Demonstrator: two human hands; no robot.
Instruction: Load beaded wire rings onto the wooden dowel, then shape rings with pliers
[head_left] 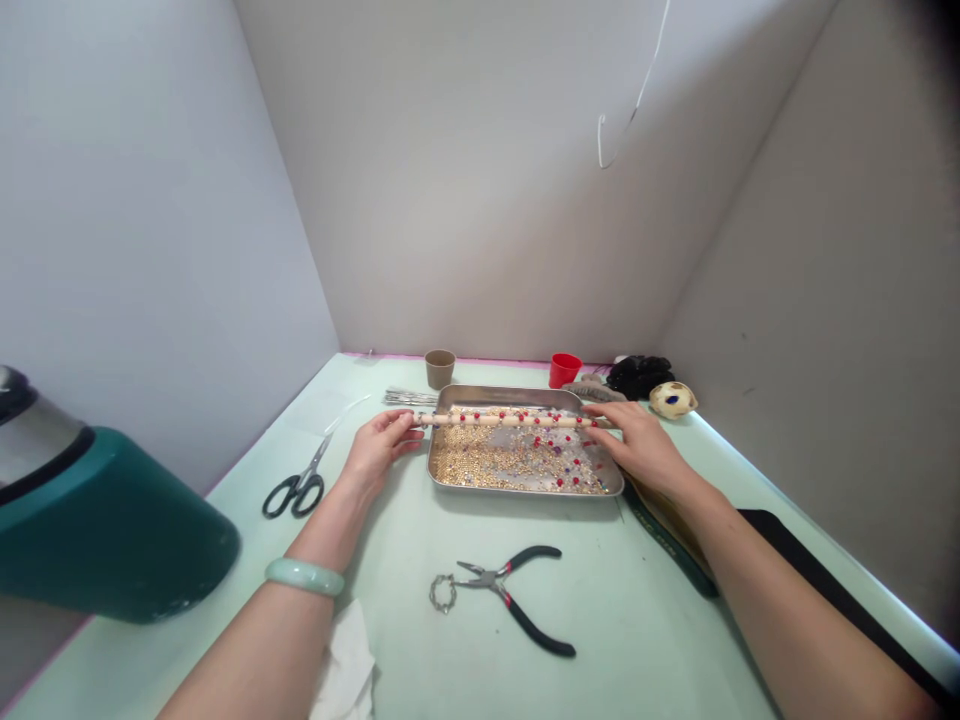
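A pale wooden stick [491,420] with red and dark beads along it spans the back part of a metal tray [525,491]. My left hand [386,445] pinches its left end, just past the tray's left wall. At the other end, my right hand [630,437] has thumb and fingers around the stick over the tray's right side. Gold beads [472,462] cover the left of the tray, and red and clear ones [574,475] lie at the right. Pliers [491,578] with black handles rest open on the table, their tip at a small ring of twisted wire [442,594].
Scissors [300,488] lie at the left near a teal container [112,530]. Behind the tray stand a brown cup [439,369] and a red cup [565,370]. White tissue [349,665] is by my left forearm. A black bundle [640,377] sits back right.
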